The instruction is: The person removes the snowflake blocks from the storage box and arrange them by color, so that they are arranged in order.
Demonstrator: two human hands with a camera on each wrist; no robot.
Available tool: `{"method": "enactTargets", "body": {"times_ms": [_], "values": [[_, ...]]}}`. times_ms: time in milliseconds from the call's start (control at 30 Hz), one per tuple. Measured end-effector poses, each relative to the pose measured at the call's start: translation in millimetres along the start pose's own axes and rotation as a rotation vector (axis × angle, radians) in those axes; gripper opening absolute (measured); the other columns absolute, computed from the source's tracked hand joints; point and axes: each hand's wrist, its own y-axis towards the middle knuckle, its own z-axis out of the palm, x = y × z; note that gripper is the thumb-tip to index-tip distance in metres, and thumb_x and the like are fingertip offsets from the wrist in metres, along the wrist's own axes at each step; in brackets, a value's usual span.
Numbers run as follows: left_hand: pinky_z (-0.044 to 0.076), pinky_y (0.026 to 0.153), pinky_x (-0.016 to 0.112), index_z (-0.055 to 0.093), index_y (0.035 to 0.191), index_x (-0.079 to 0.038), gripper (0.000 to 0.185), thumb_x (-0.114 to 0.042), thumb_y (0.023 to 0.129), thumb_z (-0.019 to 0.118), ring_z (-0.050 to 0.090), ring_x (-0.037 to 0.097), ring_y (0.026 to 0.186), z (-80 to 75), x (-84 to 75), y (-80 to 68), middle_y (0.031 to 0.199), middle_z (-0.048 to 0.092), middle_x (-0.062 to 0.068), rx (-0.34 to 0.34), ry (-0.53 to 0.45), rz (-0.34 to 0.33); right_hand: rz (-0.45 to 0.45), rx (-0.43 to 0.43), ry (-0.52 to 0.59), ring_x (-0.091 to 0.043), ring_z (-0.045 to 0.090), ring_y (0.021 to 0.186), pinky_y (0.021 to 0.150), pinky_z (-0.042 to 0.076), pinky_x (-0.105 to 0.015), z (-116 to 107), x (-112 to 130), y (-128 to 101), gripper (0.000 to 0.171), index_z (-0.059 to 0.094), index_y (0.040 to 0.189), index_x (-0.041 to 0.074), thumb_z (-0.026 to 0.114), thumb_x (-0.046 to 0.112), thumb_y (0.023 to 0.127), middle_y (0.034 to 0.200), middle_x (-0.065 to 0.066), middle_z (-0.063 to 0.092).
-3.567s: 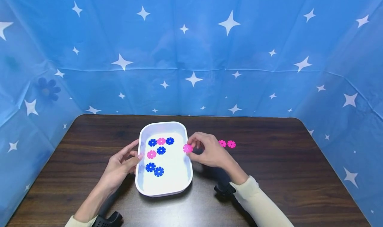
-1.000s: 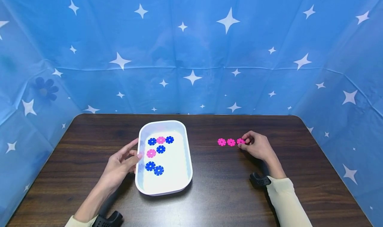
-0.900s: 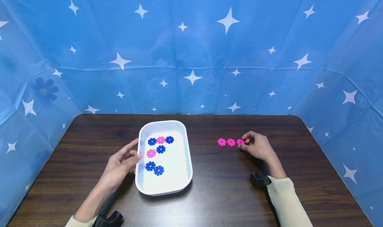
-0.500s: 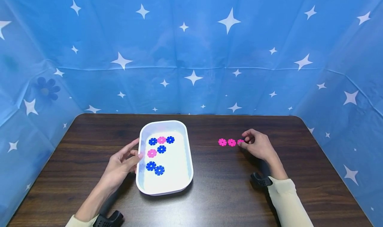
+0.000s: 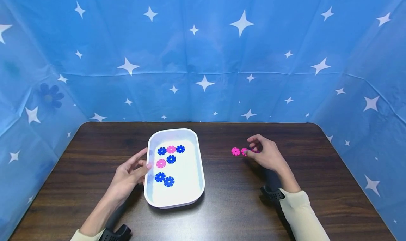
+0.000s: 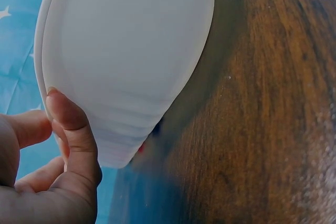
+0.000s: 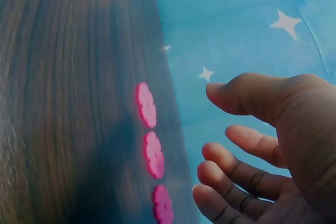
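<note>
We see right hand (image 5: 264, 154) hovering over row of three pink flower discs (image 7: 153, 153) near table's (image 5: 285, 205) far right part — fingers loosely spread, holding nothing

Left hand (image 5: 128, 174) rests against left rim of white tray (image 5: 200, 170), fingers straight — tray mid-table holds blue flower discs (image 5: 170, 159) and pink ones

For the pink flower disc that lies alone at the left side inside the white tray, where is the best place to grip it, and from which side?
The pink disc lies flat on the floor of the white tray, so probably come straight down from above and pinch two opposite notched edges with fingertips. The left hand rests against the tray's left wall, and a blue disc lies close on the right, so place the fingers on the near and far edges.
</note>
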Motion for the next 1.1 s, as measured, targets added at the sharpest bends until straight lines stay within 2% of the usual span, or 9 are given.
{"method": "enactTargets", "body": {"times_ms": [267,500,567,833,1100], "values": [[0.06,0.076,0.028,0.039,0.158,-0.029,0.066,-0.027,0.1,0.069,0.069,0.018,0.086,0.2,0.3,-0.2,0.12,0.054,0.011,0.01,-0.011,0.018,-0.042,0.027,0.039,-0.024,0.065,0.094,0.081,0.053,-0.036,9,14,-2,0.046,0.061,0.128,0.005,0.08,0.019,0.088,0.108,-0.012,0.07],[0.059,0.073,0.027,0.039,0.158,-0.029,0.065,-0.025,0.1,0.068,0.067,0.017,0.086,0.0,0.5,0.0,0.119,0.054,0.009,-0.004,-0.019,-0.002,-0.103,0.103,0.09,-0.022,0.064,0.092,0.078,0.053,-0.031,20,34,3,0.049,0.06,0.13,0.009,0.081,0.027,0.089,0.109,-0.012,0.069],[0.058,0.073,0.027,0.039,0.158,-0.029,0.065,-0.024,0.1,0.068,0.066,0.017,0.086,-0.9,0.5,0.0,0.119,0.053,0.009,-0.004,-0.018,-0.005,-0.121,0.116,0.101,-0.023,0.064,0.093,0.079,0.054,-0.034,25,40,5,0.049,0.06,0.13,0.01,0.081,0.026,0.089,0.109,-0.012,0.069],[0.059,0.075,0.027,0.04,0.158,-0.028,0.065,-0.025,0.1,0.069,0.068,0.018,0.085,-1.2,1.4,-1.3,0.118,0.055,0.01,0.002,-0.019,0.018,-0.197,0.163,0.082,-0.031,0.066,0.098,0.08,0.054,-0.034,36,67,11,0.05,0.06,0.13,0.011,0.082,0.025,0.087,0.111,-0.015,0.068],[0.059,0.074,0.026,0.039,0.158,-0.027,0.066,-0.025,0.099,0.07,0.067,0.017,0.084,-1.1,-0.8,-1.6,0.118,0.054,0.01,0.001,-0.019,0.008,-0.285,0.213,0.071,-0.029,0.067,0.1,0.08,0.058,-0.037,43,100,22,0.054,0.059,0.133,0.011,0.082,0.027,0.086,0.11,-0.008,0.067]]}}
